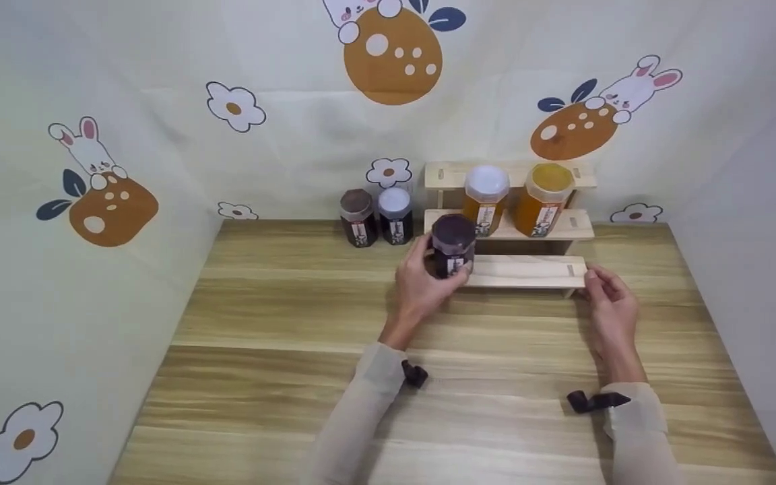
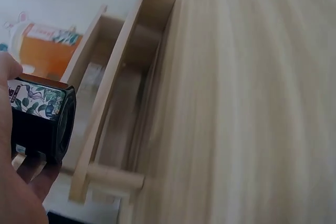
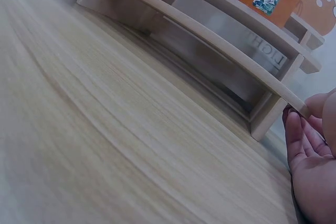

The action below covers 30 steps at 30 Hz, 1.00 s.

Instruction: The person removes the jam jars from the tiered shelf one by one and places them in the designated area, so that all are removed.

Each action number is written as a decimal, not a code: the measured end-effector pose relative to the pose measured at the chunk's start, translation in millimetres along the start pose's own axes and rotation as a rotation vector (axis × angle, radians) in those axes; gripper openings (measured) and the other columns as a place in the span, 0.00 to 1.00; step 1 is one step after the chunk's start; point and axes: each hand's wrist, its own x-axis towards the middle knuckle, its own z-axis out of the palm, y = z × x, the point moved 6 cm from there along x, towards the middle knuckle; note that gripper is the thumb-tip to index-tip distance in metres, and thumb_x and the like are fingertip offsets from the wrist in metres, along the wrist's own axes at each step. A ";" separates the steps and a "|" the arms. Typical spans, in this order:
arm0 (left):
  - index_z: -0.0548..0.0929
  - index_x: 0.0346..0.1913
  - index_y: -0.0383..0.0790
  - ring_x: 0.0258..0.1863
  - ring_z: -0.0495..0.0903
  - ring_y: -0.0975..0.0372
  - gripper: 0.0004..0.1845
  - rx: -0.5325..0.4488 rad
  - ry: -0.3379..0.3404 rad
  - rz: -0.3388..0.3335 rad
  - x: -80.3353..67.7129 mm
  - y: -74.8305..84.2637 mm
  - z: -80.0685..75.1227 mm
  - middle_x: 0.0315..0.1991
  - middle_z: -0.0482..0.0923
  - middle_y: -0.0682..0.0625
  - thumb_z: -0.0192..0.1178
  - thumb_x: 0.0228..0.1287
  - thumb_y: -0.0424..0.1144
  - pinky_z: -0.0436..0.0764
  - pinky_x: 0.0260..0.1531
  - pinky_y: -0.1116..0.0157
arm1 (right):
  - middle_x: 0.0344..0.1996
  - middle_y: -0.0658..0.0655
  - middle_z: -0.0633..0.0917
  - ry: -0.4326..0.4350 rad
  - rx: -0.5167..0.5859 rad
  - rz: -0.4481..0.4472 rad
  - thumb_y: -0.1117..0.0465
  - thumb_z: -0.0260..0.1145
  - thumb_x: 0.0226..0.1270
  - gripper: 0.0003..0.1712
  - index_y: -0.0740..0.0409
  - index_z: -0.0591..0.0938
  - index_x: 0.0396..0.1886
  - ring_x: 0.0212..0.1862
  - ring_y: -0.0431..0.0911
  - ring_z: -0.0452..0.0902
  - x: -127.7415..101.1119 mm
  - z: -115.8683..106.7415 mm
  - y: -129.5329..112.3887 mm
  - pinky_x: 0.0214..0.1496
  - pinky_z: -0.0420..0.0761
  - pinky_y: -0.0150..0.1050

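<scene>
My left hand (image 1: 423, 279) grips a dark jar (image 1: 454, 236) with a dark lid, its fingers and thumb around the sides. The jar is upright over the left end of the lowest step of a three-tier wooden rack (image 1: 523, 271). In the left wrist view the jar's base (image 2: 66, 124) shows beside that step's front edge. At the rack's right end, my right hand (image 1: 611, 306) pinches the end of the lowest step, the thumb above and fingers (image 3: 295, 137) beneath. Two jars of amber contents, one white-lidded (image 1: 486, 195) and one yellow-lidded (image 1: 544, 202), stand on the middle step.
Left of the rack, a dark jar with a brown lid (image 1: 359, 219) and another with a white lid (image 1: 396, 217) stand side by side on the wood-grain table (image 1: 280, 310). A printed cloth (image 1: 280, 155) with rabbits and flowers hangs behind and at both sides.
</scene>
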 end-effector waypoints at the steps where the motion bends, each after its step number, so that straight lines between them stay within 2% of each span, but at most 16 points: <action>1: 0.78 0.70 0.38 0.56 0.89 0.55 0.42 -0.002 0.018 -0.006 1.2 -3.5 -7.5 0.59 0.86 0.46 0.82 0.54 0.50 0.89 0.58 0.64 | 0.40 0.48 0.90 -0.001 0.008 -0.001 0.61 0.73 0.76 0.22 0.68 0.84 0.63 0.43 0.37 0.86 0.0 0.3 0.4 0.47 0.89 0.27; 4: 0.78 0.70 0.37 0.57 0.89 0.52 0.42 -0.017 0.068 -0.023 4.6 -15.2 -30.1 0.61 0.86 0.44 0.82 0.55 0.49 0.90 0.57 0.61 | 0.40 0.48 0.90 -0.004 0.005 -0.004 0.61 0.72 0.76 0.23 0.69 0.84 0.64 0.42 0.38 0.86 -0.7 1.2 1.2 0.47 0.89 0.27; 8: 0.79 0.70 0.36 0.58 0.88 0.51 0.43 0.016 0.130 -0.048 7.8 -33.5 -60.0 0.62 0.86 0.43 0.83 0.54 0.50 0.90 0.58 0.58 | 0.39 0.47 0.90 -0.004 -0.005 0.002 0.61 0.72 0.77 0.24 0.71 0.82 0.65 0.42 0.37 0.86 -0.6 2.0 2.1 0.48 0.88 0.27; 15: 0.79 0.71 0.39 0.59 0.88 0.50 0.43 0.094 0.194 -0.168 9.3 -71.7 -103.5 0.62 0.86 0.42 0.83 0.54 0.50 0.89 0.62 0.56 | 0.40 0.46 0.91 -0.008 -0.005 -0.003 0.62 0.71 0.77 0.24 0.71 0.82 0.66 0.42 0.37 0.86 0.1 1.5 1.7 0.48 0.88 0.26; 21: 0.77 0.73 0.39 0.62 0.87 0.47 0.43 0.173 0.227 -0.257 6.8 -97.7 -131.6 0.65 0.85 0.40 0.82 0.55 0.48 0.86 0.66 0.51 | 0.40 0.48 0.91 -0.012 0.043 -0.018 0.63 0.71 0.77 0.24 0.73 0.81 0.65 0.41 0.38 0.86 0.0 1.4 0.8 0.47 0.89 0.28; 25: 0.75 0.73 0.38 0.64 0.85 0.46 0.43 0.178 0.249 -0.309 6.3 -113.9 -146.2 0.66 0.84 0.39 0.82 0.55 0.44 0.84 0.69 0.49 | 0.40 0.47 0.91 -0.009 0.045 -0.012 0.63 0.72 0.76 0.25 0.74 0.81 0.65 0.42 0.38 0.86 -0.3 1.8 0.8 0.48 0.89 0.28; 30: 0.70 0.78 0.41 0.68 0.82 0.45 0.46 0.168 0.259 -0.408 9.1 -133.6 -156.6 0.70 0.81 0.39 0.80 0.59 0.47 0.81 0.71 0.47 | 0.40 0.48 0.91 -0.003 0.032 -0.017 0.63 0.72 0.76 0.24 0.73 0.81 0.65 0.42 0.38 0.86 0.0 0.1 -0.3 0.47 0.89 0.27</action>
